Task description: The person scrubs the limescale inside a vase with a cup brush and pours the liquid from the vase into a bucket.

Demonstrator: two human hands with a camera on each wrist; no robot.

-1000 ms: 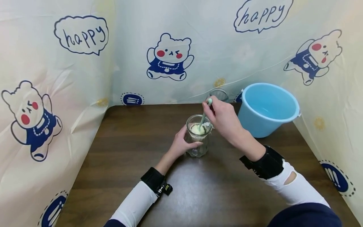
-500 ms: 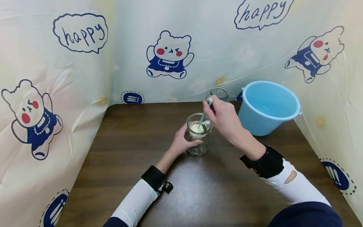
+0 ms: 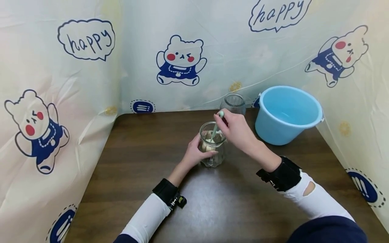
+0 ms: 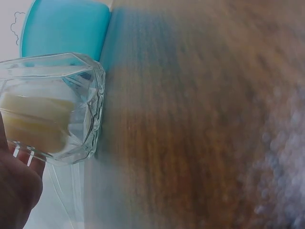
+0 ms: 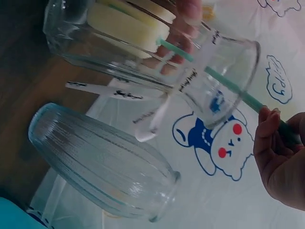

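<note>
A clear glass vase (image 3: 216, 159) stands upright on the table, a printed white ribbon (image 5: 157, 112) tied round its neck. My left hand (image 3: 193, 152) grips the vase's side, thumb across the front. Through the vase's mouth runs the pale green handle (image 5: 226, 81) of a sponge bottle brush. My right hand (image 3: 238, 130) holds the handle's top end above the rim. Inside the vase body sits the brush's cream sponge head (image 5: 128, 28), also visible through the glass in the left wrist view. The lower part of the sponge is partly blocked in the head view by glass reflections.
Behind my right hand, a ribbed glass vase (image 5: 105, 162) stands near the table's back edge. A light blue bucket (image 3: 275, 133) is at the back right. A patterned curtain (image 3: 136, 67) encloses the brown table (image 3: 136, 162) at the back and sides.
My right hand has moved down and slightly left, pushing the sponge head deeper, from the vase's neck into its body. The left hand keeps its grip in place.
</note>
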